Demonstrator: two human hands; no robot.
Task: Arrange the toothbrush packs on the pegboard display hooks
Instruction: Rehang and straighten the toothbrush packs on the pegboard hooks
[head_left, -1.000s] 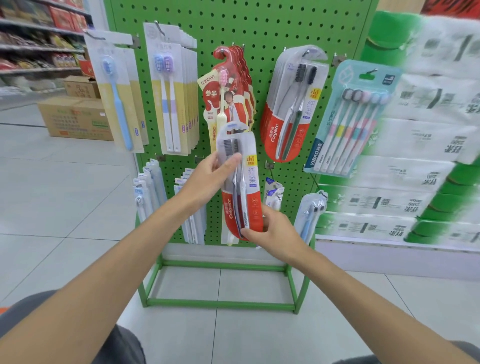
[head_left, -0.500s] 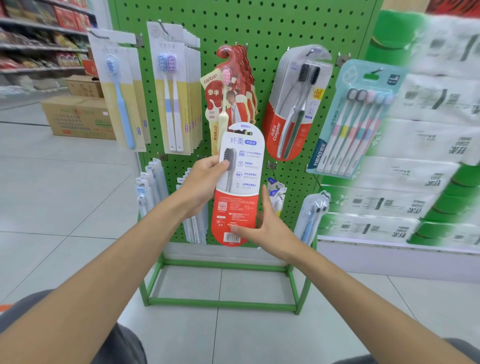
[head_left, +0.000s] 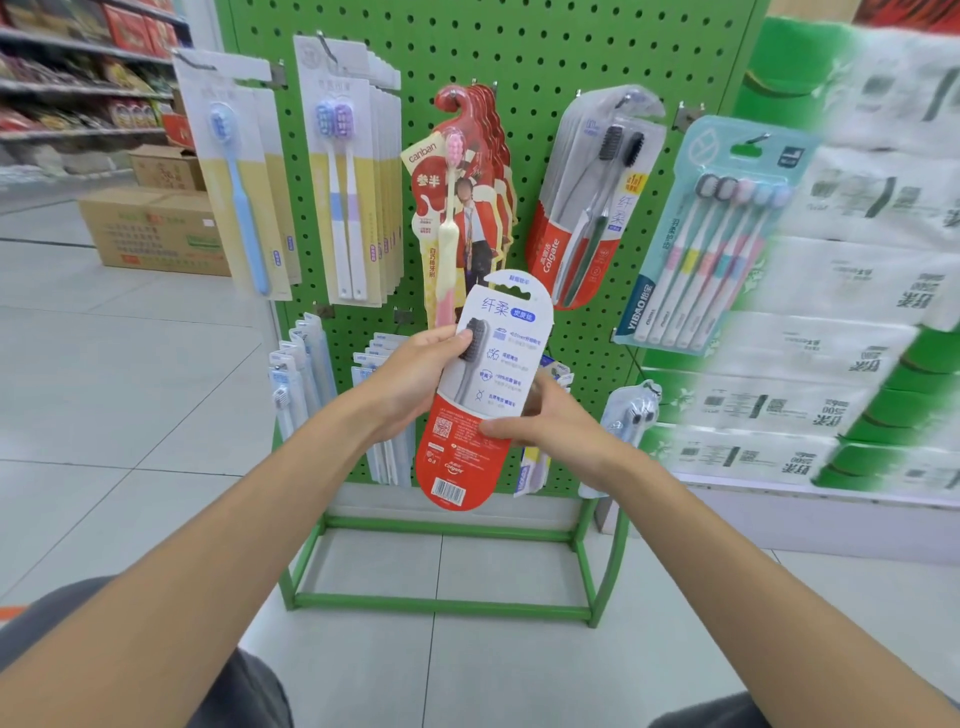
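Note:
I hold a red-and-white Colgate toothbrush pack (head_left: 480, 395) in front of the green pegboard (head_left: 530, 57), its printed back facing me. My left hand (head_left: 410, 382) grips its left edge near the top, thumb on the card. My right hand (head_left: 545, 426) pinches its right edge lower down. Matching Colgate packs (head_left: 592, 202) hang on a hook at upper right of the board. Red canban packs (head_left: 467, 202) hang just above the held pack.
Blue single-brush packs (head_left: 244, 192) and twin-brush packs (head_left: 348, 176) hang at upper left, a five-brush pack (head_left: 711, 239) at right. Smaller packs (head_left: 301, 374) fill the lower hooks. Stacked tissue packs (head_left: 852, 291) stand right; cardboard boxes (head_left: 150, 228) sit on the floor left.
The pack has been turned from its clear front to its printed back. My right hand has moved up from the pack's bottom to its right edge.

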